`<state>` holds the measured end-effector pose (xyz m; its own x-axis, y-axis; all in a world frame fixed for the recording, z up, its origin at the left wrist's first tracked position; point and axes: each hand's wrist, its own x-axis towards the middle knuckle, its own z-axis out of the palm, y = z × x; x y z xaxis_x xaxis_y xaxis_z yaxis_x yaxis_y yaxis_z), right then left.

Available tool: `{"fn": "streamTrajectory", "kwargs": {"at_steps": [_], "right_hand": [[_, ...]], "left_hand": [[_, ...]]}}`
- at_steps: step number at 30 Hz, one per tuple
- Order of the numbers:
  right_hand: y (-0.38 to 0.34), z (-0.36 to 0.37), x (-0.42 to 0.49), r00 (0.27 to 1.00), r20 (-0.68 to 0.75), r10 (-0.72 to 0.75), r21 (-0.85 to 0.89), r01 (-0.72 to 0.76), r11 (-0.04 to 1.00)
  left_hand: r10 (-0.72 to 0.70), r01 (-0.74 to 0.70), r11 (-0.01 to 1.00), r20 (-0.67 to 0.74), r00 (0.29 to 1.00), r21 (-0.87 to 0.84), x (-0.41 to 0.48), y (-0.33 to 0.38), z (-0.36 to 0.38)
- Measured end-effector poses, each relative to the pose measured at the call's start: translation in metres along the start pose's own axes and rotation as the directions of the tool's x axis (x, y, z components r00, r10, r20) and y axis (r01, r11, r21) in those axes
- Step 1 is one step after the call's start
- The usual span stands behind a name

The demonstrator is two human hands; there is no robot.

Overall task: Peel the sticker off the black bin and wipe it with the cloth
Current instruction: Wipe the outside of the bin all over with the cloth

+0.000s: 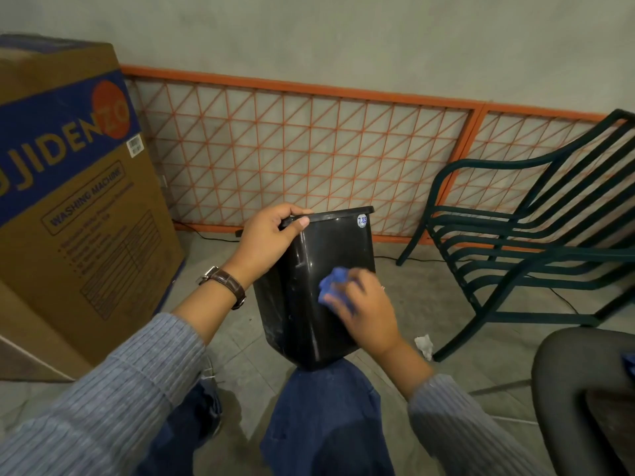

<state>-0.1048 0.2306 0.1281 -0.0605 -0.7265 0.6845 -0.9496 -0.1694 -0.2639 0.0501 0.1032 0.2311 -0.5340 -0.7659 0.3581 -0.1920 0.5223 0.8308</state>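
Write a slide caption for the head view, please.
Left hand holds the black bin while the right hand presses a blue cloth to its side, sticker still on.

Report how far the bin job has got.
Nothing looks finished yet. In hand: left hand grips the black bin at its rim, right hand presses the blue cloth to its side. Left: the sticker sits unpeeled near the rim.

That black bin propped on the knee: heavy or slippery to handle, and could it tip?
Probably light: the left hand steadies the black bin by its rim alone. Its glossy side looks smooth, so likely a bit slippery. Balanced on the knee on its narrow base, it would probably tip if released while the blue cloth rubs it.
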Motion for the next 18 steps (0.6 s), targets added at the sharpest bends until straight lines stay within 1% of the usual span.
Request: {"fn": "streamTrajectory", "kwargs": {"at_steps": [1,2,3,4,5,6,7,8,11,12,13,14,15,17,18], "right_hand": [[0.001,-0.004,0.015,0.987,-0.066,0.149,0.062,-0.145,0.987],[0.003,-0.007,0.031,0.952,-0.114,0.284,0.131,-0.269,0.954],[0.004,-0.009,0.044,0.91,-0.148,0.386,0.178,-0.36,0.916],[0.002,-0.01,0.054,0.875,-0.177,0.451,0.192,-0.418,0.888],[-0.001,-0.01,0.061,0.856,-0.199,0.477,0.181,-0.446,0.877],[-0.007,-0.008,0.065,0.854,-0.212,0.476,0.159,-0.451,0.878],[-0.015,-0.005,0.065,0.866,-0.21,0.454,0.134,-0.435,0.891],[-0.024,-0.003,0.062,0.891,-0.192,0.411,0.111,-0.396,0.911],[-0.042,0.006,0.035,0.977,-0.088,0.193,0.05,-0.189,0.981],[-0.042,0.007,0.023,0.989,-0.054,0.139,0.059,-0.136,0.989],[-0.038,0.007,0.013,0.992,-0.037,0.124,0.089,-0.121,0.989],[-0.033,0.005,0.006,0.986,-0.033,0.161,0.129,-0.155,0.979],[-0.027,0.003,0.004,0.969,-0.038,0.245,0.172,-0.235,0.956],[-0.02,-0.001,0.012,0.898,-0.066,0.434,0.244,-0.407,0.88],[-0.019,-0.002,0.02,0.871,-0.087,0.484,0.257,-0.449,0.856]], "left_hand": [[0.005,-0.005,1.0,0.001,1.0,0.001,0.001,0.001,0.002],[0.009,-0.009,1.0,0.001,1.0,0.007,0.002,0.001,0.003],[0.012,-0.012,1.0,-0.001,1.0,0.017,0.003,0.001,0.004],[0.013,-0.013,1.0,-0.004,1.0,0.028,0.004,0.001,0.005],[0.014,-0.014,0.999,-0.005,1.0,0.038,0.004,0.0,0.006],[0.012,-0.011,0.999,-0.006,1.0,0.044,0.005,-0.001,0.006],[0.01,-0.01,0.999,-0.008,1.0,0.046,0.005,-0.002,0.007],[0.012,-0.011,0.999,-0.009,1.0,0.045,0.006,-0.003,0.007],[0.001,-0.001,1.0,0.007,1.0,0.017,0.005,-0.002,0.004],[-0.004,0.004,1.0,0.012,1.0,0.01,0.005,-0.001,0.003],[-0.004,0.003,1.0,0.016,1.0,0.007,0.004,0.001,0.001],[-0.001,0.001,1.0,0.016,1.0,0.006,0.003,0.003,0.0],[0.0,0.0,1.0,0.011,1.0,0.002,0.002,0.003,-0.001],[-0.001,0.001,1.0,0.0,1.0,0.004,0.001,0.003,0.0],[-0.004,0.004,1.0,0.003,1.0,0.007,0.001,0.004,0.002]]}}
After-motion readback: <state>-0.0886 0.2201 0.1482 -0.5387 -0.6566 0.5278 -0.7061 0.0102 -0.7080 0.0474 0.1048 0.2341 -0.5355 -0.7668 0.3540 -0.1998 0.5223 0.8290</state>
